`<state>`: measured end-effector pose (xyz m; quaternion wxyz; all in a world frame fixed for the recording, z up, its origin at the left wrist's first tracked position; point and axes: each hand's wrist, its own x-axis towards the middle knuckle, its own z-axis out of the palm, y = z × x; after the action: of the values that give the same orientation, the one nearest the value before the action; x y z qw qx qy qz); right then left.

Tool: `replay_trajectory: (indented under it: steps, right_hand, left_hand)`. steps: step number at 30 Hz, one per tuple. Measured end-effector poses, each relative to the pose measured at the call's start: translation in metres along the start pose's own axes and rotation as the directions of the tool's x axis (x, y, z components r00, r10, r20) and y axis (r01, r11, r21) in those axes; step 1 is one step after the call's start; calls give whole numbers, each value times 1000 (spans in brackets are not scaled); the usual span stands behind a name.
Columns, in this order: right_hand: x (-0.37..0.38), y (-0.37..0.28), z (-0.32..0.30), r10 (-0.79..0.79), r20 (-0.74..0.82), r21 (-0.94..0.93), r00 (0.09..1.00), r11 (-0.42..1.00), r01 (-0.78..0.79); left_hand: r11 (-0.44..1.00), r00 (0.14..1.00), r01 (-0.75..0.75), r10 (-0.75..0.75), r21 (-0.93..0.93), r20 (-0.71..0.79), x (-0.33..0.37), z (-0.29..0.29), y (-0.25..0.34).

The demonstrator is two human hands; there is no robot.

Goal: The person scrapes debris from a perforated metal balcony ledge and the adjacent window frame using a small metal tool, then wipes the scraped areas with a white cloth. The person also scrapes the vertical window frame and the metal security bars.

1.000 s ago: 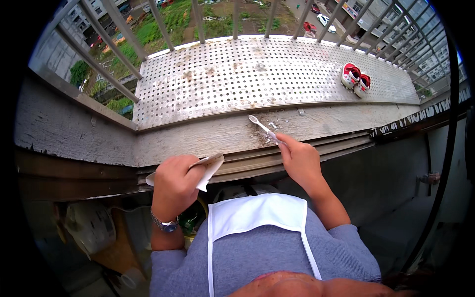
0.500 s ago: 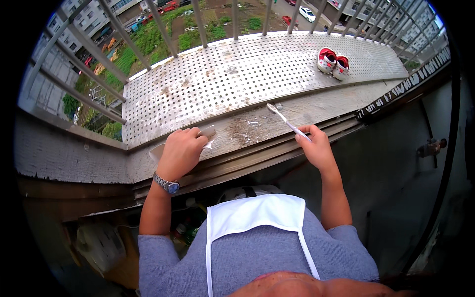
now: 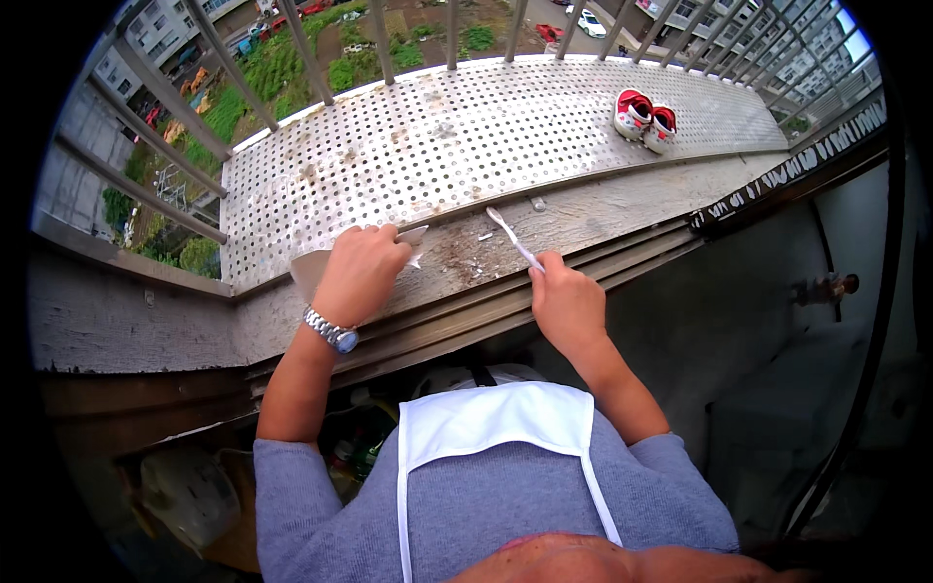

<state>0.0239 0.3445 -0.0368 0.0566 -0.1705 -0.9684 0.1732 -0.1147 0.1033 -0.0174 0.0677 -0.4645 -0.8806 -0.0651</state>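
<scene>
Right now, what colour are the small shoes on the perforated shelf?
Red and white shoes, seen best in the head view.

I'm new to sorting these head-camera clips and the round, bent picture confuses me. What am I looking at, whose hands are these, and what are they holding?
The camera sits on a person's head and looks down, so the wide lens bends straight edges. Both forearms rising from the bottom are that person's own.

The left hand, with a wristwatch, presses a flat piece of card or paper on a worn concrete window ledge.

The right hand grips a thin white tool, perhaps a toothbrush; its tip points at crumbs of dirt on the ledge.

Beyond lies a perforated metal shelf behind bars, with a pair of small red-and-white shoes on it. Streets and greenery lie far below.
</scene>
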Motion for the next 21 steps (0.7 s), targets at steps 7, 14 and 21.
replay_trajectory:
  steps: [7,14,21]
  right_hand:
    - [1,18,-26,32,-20,140,999,990,-29]
    - [7,12,-9,-28,-32,101,999,994,31]
    - [8,10,-16,-151,-80,161,985,974,162]
  left_hand:
    - [997,999,36,-38,-62,-24,-6,23,-11]
    - [995,999,29,-27,-90,20,-2,25,-19]
    - [997,999,44,-45,-56,-6,-7,29,-15]
